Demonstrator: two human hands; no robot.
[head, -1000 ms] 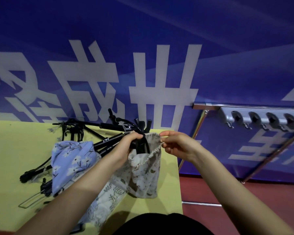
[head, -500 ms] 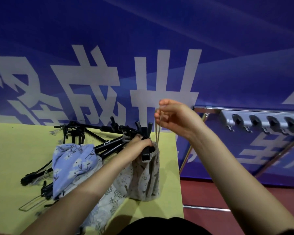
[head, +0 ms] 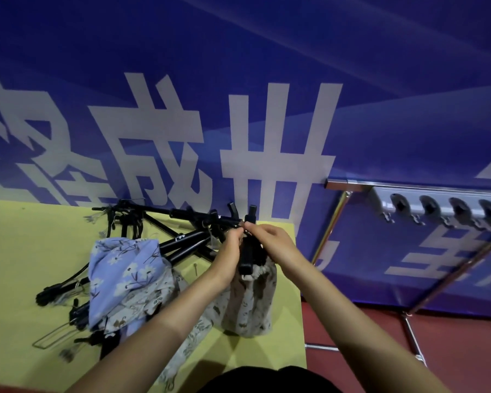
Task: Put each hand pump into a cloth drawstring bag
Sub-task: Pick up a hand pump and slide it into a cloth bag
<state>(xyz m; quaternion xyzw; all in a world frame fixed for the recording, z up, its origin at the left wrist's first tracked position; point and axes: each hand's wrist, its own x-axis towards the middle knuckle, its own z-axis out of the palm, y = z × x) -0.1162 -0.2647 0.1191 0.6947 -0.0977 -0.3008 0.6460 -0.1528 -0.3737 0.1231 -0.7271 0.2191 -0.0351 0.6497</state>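
The right hand (head: 270,241) had dropped to meet the left hand (head: 228,251), both pinching cord above the beige bag (head: 247,304) at the table's (head: 26,251) three o'clock edge.

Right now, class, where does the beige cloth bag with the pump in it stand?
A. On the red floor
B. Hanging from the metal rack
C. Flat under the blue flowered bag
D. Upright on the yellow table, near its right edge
D: the beige bag stands upright on the yellow table, the black pump sticking out of its gathered mouth between both hands.
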